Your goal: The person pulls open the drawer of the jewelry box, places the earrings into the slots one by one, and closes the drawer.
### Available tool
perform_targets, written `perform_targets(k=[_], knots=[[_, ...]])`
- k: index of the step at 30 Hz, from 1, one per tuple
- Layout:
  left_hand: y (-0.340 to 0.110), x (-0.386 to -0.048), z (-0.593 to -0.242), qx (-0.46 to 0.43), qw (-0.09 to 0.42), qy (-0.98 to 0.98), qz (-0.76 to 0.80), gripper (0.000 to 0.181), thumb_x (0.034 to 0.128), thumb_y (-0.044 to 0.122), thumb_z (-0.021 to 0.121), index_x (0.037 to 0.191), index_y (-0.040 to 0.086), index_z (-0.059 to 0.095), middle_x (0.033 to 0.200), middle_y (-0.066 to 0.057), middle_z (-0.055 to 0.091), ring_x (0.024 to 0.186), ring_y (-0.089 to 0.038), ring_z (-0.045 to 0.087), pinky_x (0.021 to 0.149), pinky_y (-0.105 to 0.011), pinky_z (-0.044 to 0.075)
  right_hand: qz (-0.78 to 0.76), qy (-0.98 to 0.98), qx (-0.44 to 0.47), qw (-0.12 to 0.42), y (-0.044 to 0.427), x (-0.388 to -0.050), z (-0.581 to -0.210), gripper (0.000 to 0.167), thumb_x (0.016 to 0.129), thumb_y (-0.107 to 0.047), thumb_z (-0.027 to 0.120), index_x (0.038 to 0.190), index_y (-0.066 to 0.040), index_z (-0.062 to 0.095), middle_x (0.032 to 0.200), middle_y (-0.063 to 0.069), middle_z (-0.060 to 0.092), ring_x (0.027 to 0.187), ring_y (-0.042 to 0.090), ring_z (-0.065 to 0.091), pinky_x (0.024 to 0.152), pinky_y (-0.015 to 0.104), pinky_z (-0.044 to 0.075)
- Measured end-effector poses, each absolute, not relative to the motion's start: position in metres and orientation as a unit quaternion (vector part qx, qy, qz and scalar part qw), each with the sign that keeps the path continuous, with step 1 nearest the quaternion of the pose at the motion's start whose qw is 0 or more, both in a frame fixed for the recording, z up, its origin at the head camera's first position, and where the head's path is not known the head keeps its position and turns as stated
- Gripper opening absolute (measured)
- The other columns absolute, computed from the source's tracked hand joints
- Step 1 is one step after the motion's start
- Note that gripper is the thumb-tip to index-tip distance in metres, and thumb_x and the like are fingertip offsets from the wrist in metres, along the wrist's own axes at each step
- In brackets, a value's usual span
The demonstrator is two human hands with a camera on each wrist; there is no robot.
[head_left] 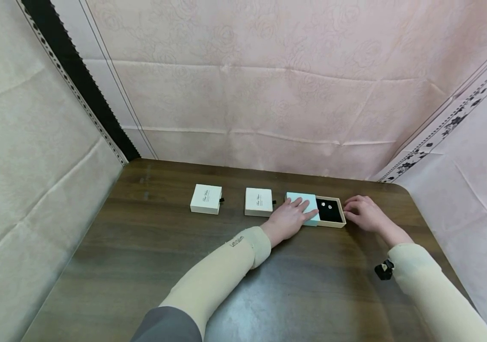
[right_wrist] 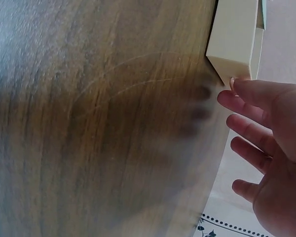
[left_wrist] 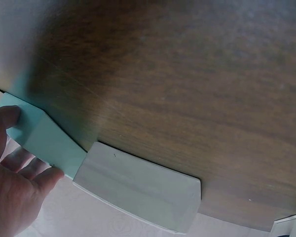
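Note:
A jewellery box has a light blue sleeve [head_left: 302, 195] with its cream drawer [head_left: 330, 225] partly slid out to the right. In the drawer, a pair of small white stud earrings [head_left: 326, 205] sits on a black pad [head_left: 328, 216]. My left hand [head_left: 288, 221] rests on the sleeve's top with spread, mostly straight fingers; its thumb [left_wrist: 10, 116] lies at the near edge in the left wrist view. At the drawer's right end, my right hand [head_left: 365, 213] brings thumb and index finger [right_wrist: 239, 106] together. A pull tab there is hidden by the fingertips.
Two shut white boxes [head_left: 206, 198] [head_left: 258, 201], each with a small black tab at its right side, stand to the left on the brown wooden table [head_left: 162, 256]. Pale patterned cloth [head_left: 247, 104] hangs behind the table and on both sides.

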State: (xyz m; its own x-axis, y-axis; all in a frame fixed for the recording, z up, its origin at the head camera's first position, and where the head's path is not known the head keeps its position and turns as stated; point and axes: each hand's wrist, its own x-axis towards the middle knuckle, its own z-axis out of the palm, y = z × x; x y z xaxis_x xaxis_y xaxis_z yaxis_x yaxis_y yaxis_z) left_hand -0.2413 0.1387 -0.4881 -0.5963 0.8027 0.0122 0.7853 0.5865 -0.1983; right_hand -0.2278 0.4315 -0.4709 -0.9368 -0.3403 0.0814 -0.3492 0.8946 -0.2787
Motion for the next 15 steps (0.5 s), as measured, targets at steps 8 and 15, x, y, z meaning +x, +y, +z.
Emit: perform_targets(k=[8,15], knots=[[0.1388,-0.241,-0.4882,-0.448,0.052,-0.889,0.084,0.054,0.1181,0.015,0.037,0.168,0.036,0.036,0.169,-0.005,0.04,0.156,-0.023,0.039,0.122,-0.04,0.042,0.153,-0.972,0.179,0.012,0.4294,-0.2282,-0.4725,0.01,0.097,-0.003,0.071,0.088,-0.004,0.074,0.122,0.031,0.069,0.119,0.055,0.056,0.107,0.066,0.037],[0.1389,-0.2416,-0.489,-0.445,0.046,-0.891,0.082,0.055,0.118,0.016,0.037,0.168,0.037,0.035,0.17,-0.004,0.038,0.157,-0.022,0.038,0.123,-0.04,0.041,0.161,-0.971,0.175,0.026,0.4221,-0.2284,-0.4721,0.012,0.096,-0.002,0.072,0.086,-0.006,0.073,0.123,0.031,0.068,0.119,0.054,0.056,0.106,0.066,0.038]])
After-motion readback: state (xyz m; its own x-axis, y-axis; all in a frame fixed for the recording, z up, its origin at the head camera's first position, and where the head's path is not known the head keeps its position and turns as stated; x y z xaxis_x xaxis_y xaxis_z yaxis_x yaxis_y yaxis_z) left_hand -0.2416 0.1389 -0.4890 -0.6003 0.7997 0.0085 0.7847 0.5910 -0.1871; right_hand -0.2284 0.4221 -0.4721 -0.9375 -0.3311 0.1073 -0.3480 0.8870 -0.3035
